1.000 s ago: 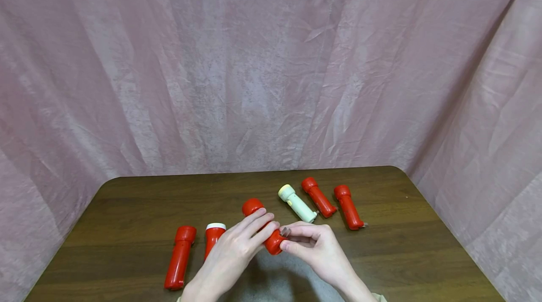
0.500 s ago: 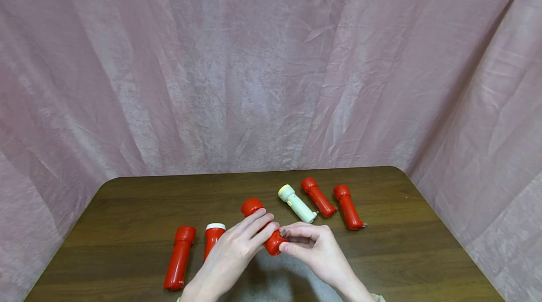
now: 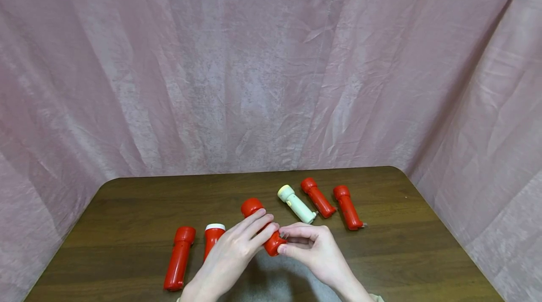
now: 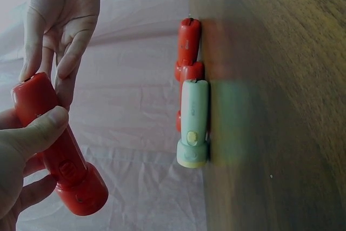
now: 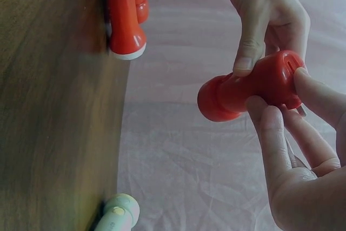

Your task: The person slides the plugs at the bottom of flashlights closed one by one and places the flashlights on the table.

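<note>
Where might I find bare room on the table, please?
Free: table beyond the white-rimmed flashlight, and right of the rightmost red flashlight. Crowded: the middle, with left hand, right hand, held flashlight and pale-green flashlight.

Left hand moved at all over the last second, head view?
No, not visibly: the left hand sits in the same place against the far edge of the table, gripping the red flashlight.

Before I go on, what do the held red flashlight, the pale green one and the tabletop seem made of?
Held red flashlight: probably hard plastic, glossy, given its bright highlights. Pale green flashlight: likely plastic, softer sheen, smooth molded-looking body. Tabletop: wood or wood-look laminate, satin; visible grain doesn't settle which.
</note>
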Action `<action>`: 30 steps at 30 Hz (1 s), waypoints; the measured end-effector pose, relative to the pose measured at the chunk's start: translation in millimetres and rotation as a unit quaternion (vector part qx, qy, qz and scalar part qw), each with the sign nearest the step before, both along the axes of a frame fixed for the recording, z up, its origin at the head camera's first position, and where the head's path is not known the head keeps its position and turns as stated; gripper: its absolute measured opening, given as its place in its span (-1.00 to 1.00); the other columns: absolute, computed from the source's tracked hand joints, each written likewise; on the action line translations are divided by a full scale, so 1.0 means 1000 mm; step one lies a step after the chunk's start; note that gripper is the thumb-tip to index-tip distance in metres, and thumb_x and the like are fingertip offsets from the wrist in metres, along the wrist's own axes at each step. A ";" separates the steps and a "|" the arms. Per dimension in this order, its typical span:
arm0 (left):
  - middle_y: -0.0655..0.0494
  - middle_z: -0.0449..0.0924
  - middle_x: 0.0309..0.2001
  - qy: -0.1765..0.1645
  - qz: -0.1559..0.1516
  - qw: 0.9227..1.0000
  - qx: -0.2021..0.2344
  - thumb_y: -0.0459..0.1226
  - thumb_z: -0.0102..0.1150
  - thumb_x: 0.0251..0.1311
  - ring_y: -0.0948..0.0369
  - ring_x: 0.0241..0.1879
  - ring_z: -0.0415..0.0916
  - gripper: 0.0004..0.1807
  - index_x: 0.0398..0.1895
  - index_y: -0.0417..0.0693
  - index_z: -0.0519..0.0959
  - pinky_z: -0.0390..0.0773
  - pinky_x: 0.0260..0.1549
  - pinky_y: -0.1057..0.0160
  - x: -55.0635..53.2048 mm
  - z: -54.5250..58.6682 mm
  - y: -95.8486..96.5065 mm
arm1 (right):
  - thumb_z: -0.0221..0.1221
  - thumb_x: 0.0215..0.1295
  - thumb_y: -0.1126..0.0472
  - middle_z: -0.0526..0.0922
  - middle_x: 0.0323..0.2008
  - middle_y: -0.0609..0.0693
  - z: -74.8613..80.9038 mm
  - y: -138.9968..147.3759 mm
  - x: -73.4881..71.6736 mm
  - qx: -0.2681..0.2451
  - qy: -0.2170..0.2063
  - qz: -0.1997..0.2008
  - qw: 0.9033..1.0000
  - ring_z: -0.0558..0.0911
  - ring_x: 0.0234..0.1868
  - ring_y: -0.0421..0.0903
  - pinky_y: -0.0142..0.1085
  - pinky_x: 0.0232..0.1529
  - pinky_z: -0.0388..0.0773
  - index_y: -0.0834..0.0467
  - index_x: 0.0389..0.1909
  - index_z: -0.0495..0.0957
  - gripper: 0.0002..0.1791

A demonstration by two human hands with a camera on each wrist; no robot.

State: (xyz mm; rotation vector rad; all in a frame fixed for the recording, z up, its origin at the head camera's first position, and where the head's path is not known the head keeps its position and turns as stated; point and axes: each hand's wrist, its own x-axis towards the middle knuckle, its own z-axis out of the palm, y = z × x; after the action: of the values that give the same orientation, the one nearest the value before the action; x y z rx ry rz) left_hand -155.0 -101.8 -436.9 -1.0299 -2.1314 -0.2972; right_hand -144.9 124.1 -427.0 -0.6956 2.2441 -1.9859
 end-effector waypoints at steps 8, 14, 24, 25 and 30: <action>0.17 0.70 0.18 0.005 0.001 1.000 -0.003 -0.37 0.43 0.07 0.14 0.26 0.66 -0.50 0.13 0.12 0.65 0.69 0.18 0.22 -0.001 0.000 0.000 | 0.39 0.31 0.35 0.71 -0.03 0.51 0.002 0.000 0.001 -0.005 0.012 -0.001 1.000 0.78 -0.09 -0.39 -0.47 0.02 0.73 0.50 0.00 0.68 -0.67; 0.18 0.70 0.17 0.005 -0.001 1.000 -0.002 -0.37 0.42 0.08 0.15 0.26 0.66 -0.51 0.12 0.12 0.65 0.69 0.17 0.22 -0.001 0.000 -0.001 | 0.40 0.29 0.34 0.71 -0.03 0.50 0.002 -0.001 0.002 -0.001 0.008 -0.009 1.000 0.78 -0.10 -0.40 -0.47 0.01 0.73 0.49 0.00 0.69 -0.66; 0.18 0.71 0.16 0.008 0.000 1.000 -0.001 -0.35 0.41 0.09 0.15 0.25 0.66 -0.53 0.11 0.12 0.66 0.69 0.17 0.22 -0.001 0.001 -0.001 | 0.43 0.26 0.32 0.73 -0.03 0.47 0.002 -0.003 0.004 0.009 0.002 -0.023 1.000 0.77 -0.09 -0.41 -0.50 0.00 0.72 0.48 0.00 0.69 -0.63; 0.18 0.71 0.17 0.008 0.000 1.000 -0.001 -0.35 0.40 0.10 0.15 0.25 0.66 -0.54 0.11 0.12 0.65 0.69 0.17 0.22 -0.001 0.001 -0.001 | 0.44 0.26 0.31 0.73 -0.02 0.46 0.002 -0.003 0.004 0.010 0.001 -0.023 1.000 0.77 -0.09 -0.41 -0.50 0.00 0.72 0.47 0.00 0.69 -0.63; 0.18 0.70 0.17 0.004 0.000 1.000 -0.005 -0.36 0.39 0.11 0.15 0.26 0.66 -0.54 0.12 0.13 0.65 0.69 0.18 0.22 -0.001 0.000 -0.001 | 0.45 0.26 0.30 0.74 -0.02 0.44 0.002 -0.003 0.004 0.014 -0.003 -0.027 1.000 0.77 -0.10 -0.41 -0.49 0.01 0.72 0.46 0.01 0.70 -0.62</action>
State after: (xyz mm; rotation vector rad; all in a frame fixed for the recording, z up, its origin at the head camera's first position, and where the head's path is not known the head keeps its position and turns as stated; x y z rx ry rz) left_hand -155.6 -103.2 -436.6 -1.0348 -2.1275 -0.2819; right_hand -140.6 121.5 -425.1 -0.6322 2.3054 -1.9739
